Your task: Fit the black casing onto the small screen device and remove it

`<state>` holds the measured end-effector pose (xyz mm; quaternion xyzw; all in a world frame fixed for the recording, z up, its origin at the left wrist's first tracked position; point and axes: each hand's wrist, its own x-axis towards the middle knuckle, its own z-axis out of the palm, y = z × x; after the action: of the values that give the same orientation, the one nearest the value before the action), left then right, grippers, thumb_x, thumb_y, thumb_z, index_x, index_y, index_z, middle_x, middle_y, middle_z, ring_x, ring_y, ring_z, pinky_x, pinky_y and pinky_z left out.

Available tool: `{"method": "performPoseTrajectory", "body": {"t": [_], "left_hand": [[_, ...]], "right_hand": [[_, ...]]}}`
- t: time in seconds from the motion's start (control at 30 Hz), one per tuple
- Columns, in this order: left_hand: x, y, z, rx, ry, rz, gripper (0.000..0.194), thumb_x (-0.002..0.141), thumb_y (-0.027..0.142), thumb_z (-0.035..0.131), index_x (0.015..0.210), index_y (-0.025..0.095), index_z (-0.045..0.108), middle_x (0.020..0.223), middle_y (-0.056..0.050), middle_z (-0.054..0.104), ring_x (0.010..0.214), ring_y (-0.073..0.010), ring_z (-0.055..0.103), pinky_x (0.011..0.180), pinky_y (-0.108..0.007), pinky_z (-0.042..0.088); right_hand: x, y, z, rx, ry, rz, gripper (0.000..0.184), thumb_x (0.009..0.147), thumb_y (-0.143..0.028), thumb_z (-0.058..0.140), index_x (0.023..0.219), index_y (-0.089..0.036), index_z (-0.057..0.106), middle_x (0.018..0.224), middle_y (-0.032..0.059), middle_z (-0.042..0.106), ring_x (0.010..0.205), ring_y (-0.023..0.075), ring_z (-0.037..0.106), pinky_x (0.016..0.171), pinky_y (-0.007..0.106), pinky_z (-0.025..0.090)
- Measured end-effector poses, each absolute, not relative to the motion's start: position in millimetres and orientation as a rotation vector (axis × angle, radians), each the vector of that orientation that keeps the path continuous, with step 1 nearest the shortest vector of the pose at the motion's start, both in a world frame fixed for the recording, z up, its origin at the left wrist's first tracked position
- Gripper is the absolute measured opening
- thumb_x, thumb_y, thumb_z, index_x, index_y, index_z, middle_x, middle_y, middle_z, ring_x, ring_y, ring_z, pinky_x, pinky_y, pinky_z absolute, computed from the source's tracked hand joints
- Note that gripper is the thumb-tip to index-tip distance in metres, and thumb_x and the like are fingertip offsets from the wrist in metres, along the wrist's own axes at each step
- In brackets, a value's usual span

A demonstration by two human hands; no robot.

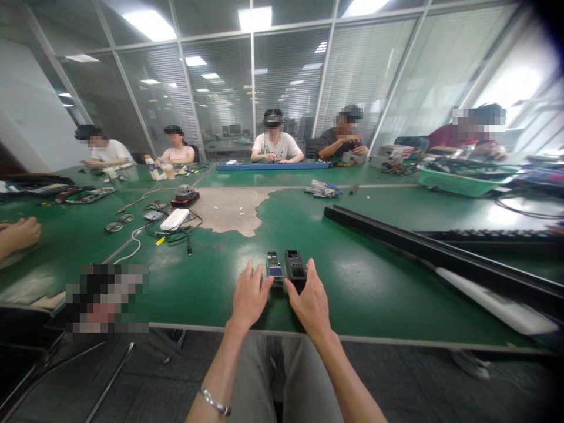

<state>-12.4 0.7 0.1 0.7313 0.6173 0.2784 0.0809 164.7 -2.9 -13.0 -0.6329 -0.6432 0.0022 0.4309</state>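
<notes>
My left hand (250,294) is spread, fingers pointing away from me, at the left of a small circuit board (273,265) with a dark blue display. The thumb tip is close to the board's near end; I cannot tell whether it touches. Right beside the board lies a black plastic housing (294,264), oblong with cutouts at its far end. My right hand (311,296) straddles the near part of this housing, thumb at its lower left and stretched fingers along its right edge. Both pieces lie side by side on the green table (211,282).
A white box with cables (175,220) and glasses (118,222) lie left. Long black rails (423,241) run across the right, near a green basket (467,181). Gloves (323,189) lie farther back. Several people sit opposite; another person's hand (22,235) is at left.
</notes>
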Motion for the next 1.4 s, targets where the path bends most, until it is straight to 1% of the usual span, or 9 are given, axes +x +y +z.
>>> {"method": "performPoseTrajectory", "body": {"t": [0.1, 0.2, 0.37, 0.53, 0.6, 0.77, 0.97, 1.17, 1.4], "left_hand": [[-13, 0, 0, 2.164, 1.822, 0.870, 0.064, 0.099, 0.058, 0.025, 0.143, 0.016, 0.046, 0.156, -0.016, 0.034, 0.143, -0.0287, 0.034, 0.114, -0.047, 0.031], [-13, 1, 0, 2.130, 1.803, 0.908, 0.063, 0.100, 0.056, 0.026, 0.144, 0.015, 0.044, 0.155, -0.016, 0.034, 0.143, -0.0279, 0.033, 0.116, -0.046, 0.030], [-14, 2, -2, 2.081, 1.787, 0.967, 0.062, 0.100, 0.053, 0.027, 0.146, 0.014, 0.041, 0.155, -0.015, 0.035, 0.145, -0.0263, 0.030, 0.117, -0.045, 0.028], [-14, 3, -5, 2.067, 1.770, 0.979, 0.063, 0.100, 0.054, 0.027, 0.147, 0.015, 0.038, 0.156, -0.014, 0.033, 0.145, -0.0263, 0.028, 0.118, -0.047, 0.028], [-14, 4, -6, 2.056, 1.769, 0.991, 0.063, 0.100, 0.055, 0.027, 0.147, 0.015, 0.038, 0.156, -0.014, 0.033, 0.146, -0.0265, 0.028, 0.118, -0.047, 0.028], [-14, 6, -9, 2.028, 1.749, 1.059, 0.062, 0.101, 0.052, 0.024, 0.148, 0.014, 0.036, 0.156, -0.014, 0.033, 0.146, -0.0247, 0.027, 0.118, -0.046, 0.027], [-15, 7, -10, 1.945, 1.719, 1.095, 0.063, 0.101, 0.052, 0.024, 0.149, 0.013, 0.033, 0.157, -0.014, 0.032, 0.146, -0.0243, 0.026, 0.120, -0.045, 0.025], [-15, 7, -11, 1.951, 1.715, 1.106, 0.064, 0.100, 0.053, 0.028, 0.149, 0.013, 0.033, 0.156, -0.014, 0.032, 0.146, -0.0245, 0.027, 0.120, -0.044, 0.026], [-15, 6, -9, 1.911, 1.710, 1.124, 0.061, 0.100, 0.050, 0.028, 0.150, 0.015, 0.031, 0.157, -0.013, 0.032, 0.146, -0.0239, 0.026, 0.120, -0.044, 0.025]], "right_hand": [[165, -3, -13, -1.557, -1.590, -0.023, 0.084, 0.089, -0.045, 0.054, 0.153, -0.005, 0.018, 0.148, 0.0241, 0.041, 0.133, 0.0326, 0.045, 0.106, 0.049, 0.042], [163, -3, -10, -1.561, -1.593, -0.013, 0.082, 0.089, -0.043, 0.053, 0.152, -0.005, 0.019, 0.147, 0.0238, 0.043, 0.131, 0.0322, 0.048, 0.106, 0.048, 0.042], [162, -2, -2, -1.647, -1.591, 0.102, 0.078, 0.090, -0.042, 0.052, 0.152, -0.006, 0.022, 0.142, 0.0239, 0.049, 0.124, 0.0325, 0.055, 0.099, 0.048, 0.047], [159, -6, 24, -1.629, -1.436, 0.165, 0.078, 0.090, -0.047, 0.052, 0.151, -0.008, 0.024, 0.134, 0.0219, 0.057, 0.119, 0.0324, 0.059, 0.098, 0.048, 0.047], [152, -9, 37, -1.580, -1.442, 0.165, 0.080, 0.089, -0.049, 0.054, 0.152, -0.010, 0.023, 0.134, 0.0209, 0.058, 0.118, 0.0319, 0.060, 0.098, 0.048, 0.047], [128, -12, 59, -1.525, -1.530, 0.197, 0.080, 0.089, -0.044, 0.054, 0.153, -0.010, 0.020, 0.129, 0.0206, 0.061, 0.112, 0.0308, 0.063, 0.094, 0.045, 0.050], [108, -12, 56, -1.621, -1.642, 0.141, 0.077, 0.089, -0.038, 0.053, 0.152, -0.007, 0.022, 0.122, 0.0218, 0.064, 0.105, 0.0330, 0.066, 0.087, 0.045, 0.051], [107, -6, 50, -1.624, -1.675, 0.082, 0.075, 0.089, -0.034, 0.052, 0.151, -0.005, 0.022, 0.132, 0.0228, 0.059, 0.111, 0.0314, 0.063, 0.092, 0.042, 0.050], [107, -8, 37, -1.653, -1.688, 0.097, 0.075, 0.089, -0.034, 0.051, 0.152, -0.005, 0.021, 0.125, 0.0217, 0.063, 0.106, 0.0309, 0.065, 0.088, 0.042, 0.051]]}}
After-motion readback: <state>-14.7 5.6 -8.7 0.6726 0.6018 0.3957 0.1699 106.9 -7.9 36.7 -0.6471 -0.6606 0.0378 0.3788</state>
